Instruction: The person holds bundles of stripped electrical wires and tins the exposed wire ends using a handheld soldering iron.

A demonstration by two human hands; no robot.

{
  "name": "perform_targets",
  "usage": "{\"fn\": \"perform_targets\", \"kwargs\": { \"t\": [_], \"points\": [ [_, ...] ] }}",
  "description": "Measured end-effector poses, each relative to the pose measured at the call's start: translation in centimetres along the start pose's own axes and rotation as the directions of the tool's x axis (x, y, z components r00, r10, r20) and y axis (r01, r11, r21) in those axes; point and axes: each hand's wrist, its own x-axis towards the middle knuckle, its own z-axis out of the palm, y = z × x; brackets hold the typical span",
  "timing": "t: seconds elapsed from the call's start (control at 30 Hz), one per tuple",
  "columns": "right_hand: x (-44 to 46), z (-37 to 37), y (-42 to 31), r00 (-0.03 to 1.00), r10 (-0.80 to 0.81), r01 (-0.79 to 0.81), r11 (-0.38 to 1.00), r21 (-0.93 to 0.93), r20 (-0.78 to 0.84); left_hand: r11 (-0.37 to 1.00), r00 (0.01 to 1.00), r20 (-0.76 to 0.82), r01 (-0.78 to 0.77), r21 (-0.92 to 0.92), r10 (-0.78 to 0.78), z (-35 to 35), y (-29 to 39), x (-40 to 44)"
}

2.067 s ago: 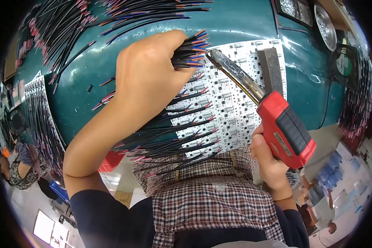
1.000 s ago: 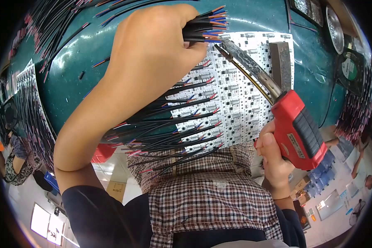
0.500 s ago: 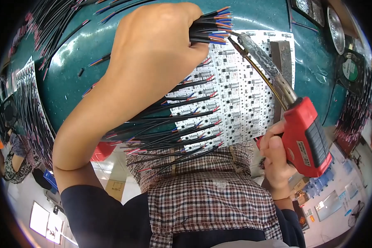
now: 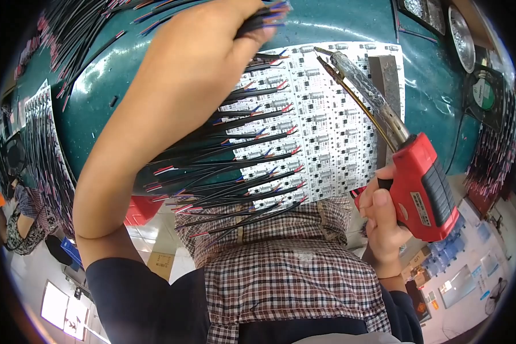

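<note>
My left hand (image 4: 209,43) is closed around a bundle of black cables (image 4: 262,20) with blue and red wire ends, above the far edge of a white circuit board panel (image 4: 327,129). My right hand (image 4: 383,223) grips a red soldering gun (image 4: 421,186). Its long metal barrel slants up and left over the panel, a thin brass-coloured tube alongside, with the tip near the panel's upper part. Several black cables (image 4: 258,158) lie across the panel's left side, their red and blue ends touching the board. My left hand and forearm hide part of these cables.
A grey metal bar (image 4: 385,86) rests on the panel's right side. Loose cables (image 4: 83,37) are piled at the back left of the green table (image 4: 350,20). A wired panel (image 4: 43,135) stands left. A metal dish (image 4: 460,43) and a small fan (image 4: 484,94) are at right.
My left hand has moved left and slightly up with the cable bundle, away from the soldering tip. The panel has shifted slightly left; the soldering gun has barely moved.
</note>
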Motion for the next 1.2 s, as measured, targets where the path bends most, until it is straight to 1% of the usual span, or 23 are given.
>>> {"fn": "perform_targets", "kwargs": {
  "t": [0.03,0.13,0.23,0.27,0.3,0.37,0.43,0.57,0.6,0.63,0.67,0.7,0.73,0.8,0.9,1.0,1.2],
  "points": [
    [0.0,-0.1,-0.1,1.0,0.011,-0.011,1.0,0.002,0.006,0.99,0.987,-0.137,-0.063,0.123,0.08,-0.4,0.4,0.2],
    [-0.2,0.1,-0.4,0.999,0.041,-0.041,0.999,0.032,-0.001,0.99,0.961,-0.244,0.139,0.017,-0.13,-1.1,1.5,-0.2],
    [-0.4,0.0,-0.5,0.998,0.062,-0.062,0.996,0.059,-0.002,0.987,0.959,-0.263,0.131,0.088,-0.104,-1.1,0.7,-0.7],
    [-0.5,-0.2,-0.3,0.998,0.064,-0.064,0.996,0.059,0.004,1.0,0.965,-0.26,0.024,-0.014,-0.027,0.2,-0.2,-1.2],
    [-0.6,-0.4,-0.2,0.998,0.066,-0.067,0.996,0.06,0.01,1.0,0.972,-0.236,0.002,-0.026,-0.008,0.9,-0.3,-1.5],
    [-0.8,-0.8,0.1,0.997,0.068,-0.067,0.998,-0.007,0.035,0.998,0.982,-0.186,-0.04,-0.052,0.03,2.3,-0.5,-2.3],
    [-1.0,-0.9,0.4,0.997,0.061,-0.058,0.997,-0.056,0.055,0.989,0.976,-0.178,-0.112,0.1,0.129,3.0,-1.0,-2.3],
    [-1.1,-1.2,0.4,0.994,0.059,-0.047,0.989,-0.138,0.091,0.994,0.97,-0.228,-0.074,0.075,0.09,4.3,-1.1,-2.4],
    [-1.2,-1.3,0.4,0.993,0.061,-0.046,0.987,-0.156,0.099,0.988,0.964,-0.237,-0.098,0.115,0.123,4.4,-1.1,-2.5],
    [-1.1,-1.6,0.3,0.988,0.1,-0.079,0.981,-0.178,0.115,0.98,0.957,-0.245,-0.122,0.157,0.158,4.4,-1.2,-2.5],
    [-1.1,-1.6,0.3,0.985,0.12,-0.096,0.977,-0.188,0.123,0.98,0.957,-0.244,-0.121,0.157,0.157,4.6,-1.3,-2.5],
    [-1.1,-1.6,0.2,0.981,0.14,-0.112,0.973,-0.199,0.131,0.972,0.943,-0.271,-0.147,0.183,0.194,4.8,-1.4,-2.5],
    [-1.2,-1.3,0.2,0.98,0.162,-0.14,0.975,-0.173,0.119,0.963,0.927,-0.296,-0.173,0.209,0.231,4.8,-1.5,-2.5],
    [-1.2,-1.2,0.3,0.977,0.184,-0.168,0.975,-0.146,0.109,0.961,0.93,-0.288,-0.165,0.222,0.226,4.8,-1.5,-2.6],
    [-1.0,-1.3,0.4,0.978,0.135,-0.097,0.969,-0.225,0.158,0.96,0.935,-0.279,-0.153,0.233,0.217,4.8,-1.5,-2.7],
    [-1.1,-1.2,0.8,0.977,0.15,-0.128,0.981,-0.149,0.152,0.963,0.933,-0.291,-0.149,0.223,0.212,5.0,-1.6,-2.8],
    [-0.8,-1.4,1.0,0.978,0.105,-0.068,0.977,-0.202,0.178,0.96,0.926,-0.305,-0.156,0.233,0.225,5.2,-1.7,-2.7]
  ]
}}
